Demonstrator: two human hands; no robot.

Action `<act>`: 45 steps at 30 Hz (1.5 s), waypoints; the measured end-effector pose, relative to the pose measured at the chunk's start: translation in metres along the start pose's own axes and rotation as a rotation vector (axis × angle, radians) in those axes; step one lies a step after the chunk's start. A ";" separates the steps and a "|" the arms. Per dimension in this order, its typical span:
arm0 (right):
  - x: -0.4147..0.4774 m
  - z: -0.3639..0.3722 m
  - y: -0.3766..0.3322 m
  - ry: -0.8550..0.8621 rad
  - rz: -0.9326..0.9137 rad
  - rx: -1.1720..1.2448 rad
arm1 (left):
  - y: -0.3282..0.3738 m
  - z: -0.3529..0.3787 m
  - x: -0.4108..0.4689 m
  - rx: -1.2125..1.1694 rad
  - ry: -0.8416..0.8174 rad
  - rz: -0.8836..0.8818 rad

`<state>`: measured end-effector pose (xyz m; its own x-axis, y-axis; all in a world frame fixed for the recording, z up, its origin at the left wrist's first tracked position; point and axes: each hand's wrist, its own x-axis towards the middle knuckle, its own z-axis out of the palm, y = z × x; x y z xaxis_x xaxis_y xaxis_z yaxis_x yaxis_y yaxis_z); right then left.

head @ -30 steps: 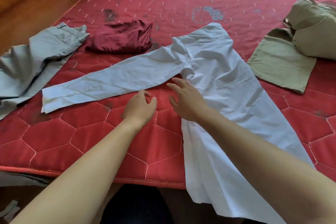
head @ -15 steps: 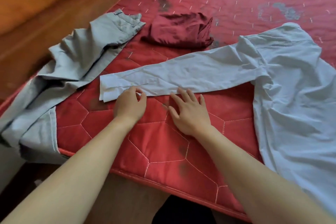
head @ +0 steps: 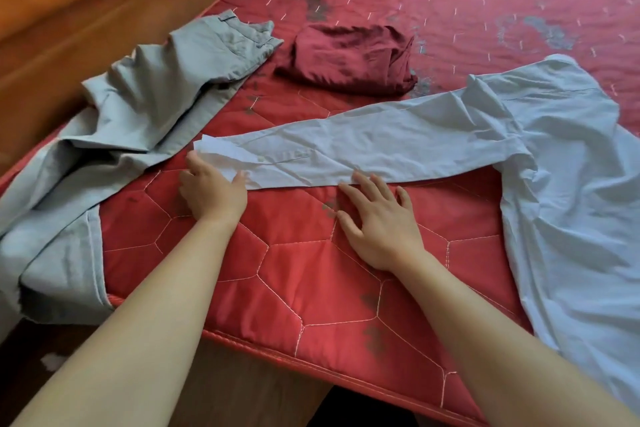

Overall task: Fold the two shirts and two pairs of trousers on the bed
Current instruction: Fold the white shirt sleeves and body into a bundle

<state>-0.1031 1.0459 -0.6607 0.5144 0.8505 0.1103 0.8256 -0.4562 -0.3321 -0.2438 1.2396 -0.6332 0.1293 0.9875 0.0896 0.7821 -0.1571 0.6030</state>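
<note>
Left hand (head: 212,191): centre-left of frame, fingers curled at the cuff end of the sleeve, thumb and forefinger either side of the cuff edge; whether it is actually pinched cannot be told.

Right hand (head: 377,218): centre, lying open and flat on the mattress, fingers spread, fingertips (head: 360,178) touching the sleeve's lower edge. The two hands are apart.

Pale blue long-sleeved cotton shirt (head: 571,191): body at right of frame, hem hanging over the near edge; one sleeve (head: 381,149) stretched leftward across the centre. Unfolded.

Grey cotton trousers (head: 145,104): left of frame, rumpled, one end drooping off the corner. Unfolded.

Dark maroon garment (head: 349,61): upper centre, a loose bundle, not neatly squared; its kind cannot be told.

Red quilted mattress (head: 304,274): bears all items.

Progress, as judged: early; sleeve-folding on the blue shirt appears to be in hand, trousers untouched.

Count in view: shirts, one certain; trousers, one pair; bundled garment, one. A fourth garment is not visible.
</note>
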 end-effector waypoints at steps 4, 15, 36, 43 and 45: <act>0.000 -0.007 0.001 0.048 -0.004 0.095 | 0.015 -0.003 -0.006 -0.272 -0.058 -0.012; -0.070 -0.096 0.093 0.195 0.170 0.051 | 0.127 0.009 -0.099 -0.496 -0.291 0.638; -0.193 -0.180 0.240 0.233 0.512 0.189 | 0.205 0.086 -0.319 -0.148 -0.941 1.239; -0.134 -0.193 0.228 0.042 0.581 0.455 | 0.182 0.068 -0.271 -0.073 -0.706 1.049; -0.125 -0.188 0.229 0.001 0.613 0.394 | 0.179 0.071 -0.268 0.027 -0.604 0.989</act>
<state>0.0655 0.7855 -0.5744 0.8579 0.4718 -0.2036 0.2438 -0.7224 -0.6471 -0.0954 0.9460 -0.6057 0.9560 0.2697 0.1152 0.1885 -0.8660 0.4632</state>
